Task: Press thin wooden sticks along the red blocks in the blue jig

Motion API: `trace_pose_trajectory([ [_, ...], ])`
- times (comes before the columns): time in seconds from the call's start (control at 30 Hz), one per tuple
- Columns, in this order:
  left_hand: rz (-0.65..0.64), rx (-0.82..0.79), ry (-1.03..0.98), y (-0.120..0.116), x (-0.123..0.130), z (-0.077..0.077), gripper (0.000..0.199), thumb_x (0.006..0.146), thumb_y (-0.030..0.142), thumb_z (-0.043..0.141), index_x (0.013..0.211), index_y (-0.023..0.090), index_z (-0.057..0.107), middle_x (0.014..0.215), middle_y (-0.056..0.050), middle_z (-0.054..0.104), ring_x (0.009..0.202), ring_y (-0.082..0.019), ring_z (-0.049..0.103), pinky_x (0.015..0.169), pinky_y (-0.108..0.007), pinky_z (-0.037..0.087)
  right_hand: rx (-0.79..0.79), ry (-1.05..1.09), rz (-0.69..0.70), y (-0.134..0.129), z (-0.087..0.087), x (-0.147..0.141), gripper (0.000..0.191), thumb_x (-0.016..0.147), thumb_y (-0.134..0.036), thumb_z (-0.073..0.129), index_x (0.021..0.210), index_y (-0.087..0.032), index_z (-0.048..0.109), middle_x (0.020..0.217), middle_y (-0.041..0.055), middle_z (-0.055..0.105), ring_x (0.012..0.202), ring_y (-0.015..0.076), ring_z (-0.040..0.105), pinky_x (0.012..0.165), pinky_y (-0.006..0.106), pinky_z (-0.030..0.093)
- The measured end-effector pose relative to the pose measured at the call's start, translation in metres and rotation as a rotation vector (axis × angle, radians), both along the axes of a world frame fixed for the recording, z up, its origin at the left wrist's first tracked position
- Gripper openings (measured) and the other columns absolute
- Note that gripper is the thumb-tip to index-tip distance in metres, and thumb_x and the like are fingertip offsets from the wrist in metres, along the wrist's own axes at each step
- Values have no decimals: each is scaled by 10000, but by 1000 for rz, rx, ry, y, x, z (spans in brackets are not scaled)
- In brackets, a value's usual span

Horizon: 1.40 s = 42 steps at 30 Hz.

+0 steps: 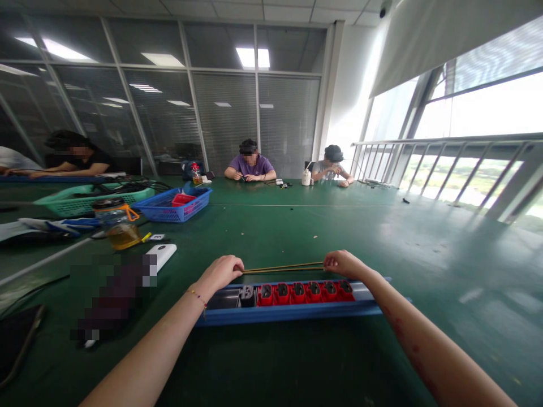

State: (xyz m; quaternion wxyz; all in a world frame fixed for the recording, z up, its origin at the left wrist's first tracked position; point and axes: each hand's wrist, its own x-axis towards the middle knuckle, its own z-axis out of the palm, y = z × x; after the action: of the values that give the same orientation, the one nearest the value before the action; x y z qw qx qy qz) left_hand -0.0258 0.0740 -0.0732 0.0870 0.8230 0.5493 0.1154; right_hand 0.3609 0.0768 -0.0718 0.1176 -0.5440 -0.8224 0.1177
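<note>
A thin tan rubber band (pixel 283 269) is drawn out in two strands between my hands, just beyond a long blue rail (pixel 297 312). Its left end is pinched in the fingers of my left hand (pixel 224 272). The other end sits between the closed fingertips of my right hand (pixel 341 264). Inside the rail stands a row of several red blocks (pixel 282 295) with dark grey pieces in their tops. A black block (pixel 247 296) with a grey piece is at the left of that row. My forearms pass over both ends of the rail.
Left of me are a white device (pixel 163 257), a jar of amber liquid (pixel 121 226) and a dark phone-like slab (pixel 19 339). Farther off stand a blue basket (pixel 178 210) and a green basket (pixel 72 206). Several people sit around the green table (pixel 271 232).
</note>
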Motion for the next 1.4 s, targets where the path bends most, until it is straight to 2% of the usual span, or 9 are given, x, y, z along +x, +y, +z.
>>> trace_pose_trajectory([
  [0.2,6,-3,-7,1,-2,-2,159,720,304,532,798,254,661,844,-6,655,809,-166,586,688,-234,424,-23,-44,-7,2,0,7,174,660,-253,571,800,-208,664,752,14,677,710,166,607,630,228,443],
  [0.4,-2,-10,-10,3,-3,-4,175,723,305,528,820,242,660,850,-18,651,801,-166,585,691,-237,423,-49,-125,-102,-10,3,35,286,762,-316,465,877,-164,678,874,99,675,802,240,606,712,319,447],
  [0.57,-15,2,-2,2,-3,-4,173,730,307,520,811,241,658,832,-19,647,780,-164,580,681,-238,414,-164,-145,10,-22,4,34,401,846,-387,355,1034,-176,639,1121,81,600,1028,226,536,892,311,393],
  [0.73,-23,1,9,1,-2,-2,164,735,309,522,812,250,655,819,-13,639,768,-163,574,652,-243,408,-197,-170,71,-20,3,23,409,842,-319,361,1151,-144,566,1273,88,477,1183,227,402,998,327,294],
  [0.9,-34,9,31,0,-1,0,146,743,289,526,809,252,650,812,-7,634,765,-157,575,655,-242,407,-170,-201,37,-16,3,20,408,843,-342,353,1160,-179,552,1222,80,526,1106,212,476,933,304,360],
  [1.0,-57,41,74,0,2,2,128,741,262,533,797,249,648,842,-9,633,807,-162,573,686,-247,405,-125,-246,-37,-14,7,16,484,773,-390,469,1213,-188,494,1239,110,502,1113,272,456,897,383,369],
  [1.1,-80,59,127,0,4,4,121,741,224,526,782,241,639,862,-11,633,815,-160,574,709,-251,402,-107,-294,-14,-8,13,7,576,657,-333,600,1212,-240,478,1252,79,492,1127,290,434,876,400,364],
  [1.23,-131,69,186,2,8,9,150,728,156,490,756,227,619,827,-15,634,772,-155,581,670,-247,401,-138,-337,68,5,17,-9,386,633,-182,567,1009,-264,599,991,24,640,939,219,558,757,302,406],
  [1.4,-129,-40,170,7,10,11,200,626,95,476,713,221,605,753,0,625,678,-140,571,557,-215,377,-158,-304,68,14,14,-17,277,550,-116,567,799,-215,634,786,26,650,729,198,581,603,263,391],
])
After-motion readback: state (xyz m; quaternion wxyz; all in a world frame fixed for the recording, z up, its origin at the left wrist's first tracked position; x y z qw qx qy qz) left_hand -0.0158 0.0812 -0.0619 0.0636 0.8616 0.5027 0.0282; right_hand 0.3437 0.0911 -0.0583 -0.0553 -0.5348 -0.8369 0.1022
